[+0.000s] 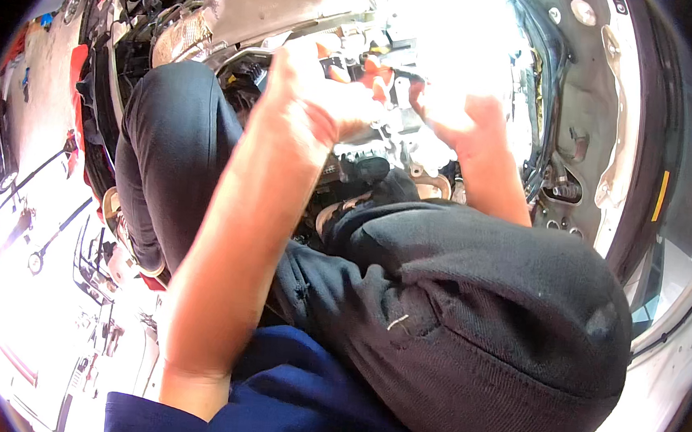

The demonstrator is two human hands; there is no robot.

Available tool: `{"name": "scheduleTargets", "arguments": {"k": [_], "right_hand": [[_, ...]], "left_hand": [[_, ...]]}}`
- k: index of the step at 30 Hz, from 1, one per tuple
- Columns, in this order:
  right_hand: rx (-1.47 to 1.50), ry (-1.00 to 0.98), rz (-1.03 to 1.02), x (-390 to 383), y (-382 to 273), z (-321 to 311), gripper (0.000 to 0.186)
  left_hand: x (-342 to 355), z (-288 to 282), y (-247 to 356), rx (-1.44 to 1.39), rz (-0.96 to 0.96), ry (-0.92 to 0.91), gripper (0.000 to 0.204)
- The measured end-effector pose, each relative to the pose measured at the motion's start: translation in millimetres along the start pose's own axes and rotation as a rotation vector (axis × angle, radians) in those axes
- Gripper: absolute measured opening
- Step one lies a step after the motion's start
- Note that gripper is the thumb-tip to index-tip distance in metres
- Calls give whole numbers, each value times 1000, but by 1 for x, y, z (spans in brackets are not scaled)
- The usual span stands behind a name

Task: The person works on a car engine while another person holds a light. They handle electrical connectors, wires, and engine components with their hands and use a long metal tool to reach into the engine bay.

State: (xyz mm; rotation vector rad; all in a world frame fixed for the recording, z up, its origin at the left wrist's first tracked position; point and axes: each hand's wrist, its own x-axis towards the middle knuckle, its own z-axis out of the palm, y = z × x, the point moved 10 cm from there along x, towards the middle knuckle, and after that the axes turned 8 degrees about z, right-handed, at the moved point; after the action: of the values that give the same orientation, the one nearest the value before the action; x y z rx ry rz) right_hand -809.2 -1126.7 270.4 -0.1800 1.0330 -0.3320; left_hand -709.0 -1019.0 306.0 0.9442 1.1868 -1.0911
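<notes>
My left hand (315, 92) reaches into the brightly lit engine bay, its fingers curled among small black fittings and an orange part (377, 76); what exactly they grip is too washed out to tell. My right hand (463, 120) is just right of it, fingertips closed at a dark slim piece (408, 73) that I cannot identify. Below and between my hands lie black engine components (362, 168). Glare hides much of the metal around my fingers.
My black-trousered legs (173, 145) are bent within the engine bay. A metal shield (289, 4) lies beyond my hands, a body panel (584, 88) at right. Red covering (79, 73) lines the left edge; below it are tools and parts (59, 242) on a bright floor.
</notes>
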Motion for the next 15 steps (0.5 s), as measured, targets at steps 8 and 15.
{"name": "scheduleTargets", "arguments": {"k": [8,15], "right_hand": [[114,-353,176,57,43,-99,24],[-427,507,118,10,25,-72,18]], "left_hand": [[56,-46,-34,299,58,-79,6],[60,-57,-19,531,212,114,13]]}}
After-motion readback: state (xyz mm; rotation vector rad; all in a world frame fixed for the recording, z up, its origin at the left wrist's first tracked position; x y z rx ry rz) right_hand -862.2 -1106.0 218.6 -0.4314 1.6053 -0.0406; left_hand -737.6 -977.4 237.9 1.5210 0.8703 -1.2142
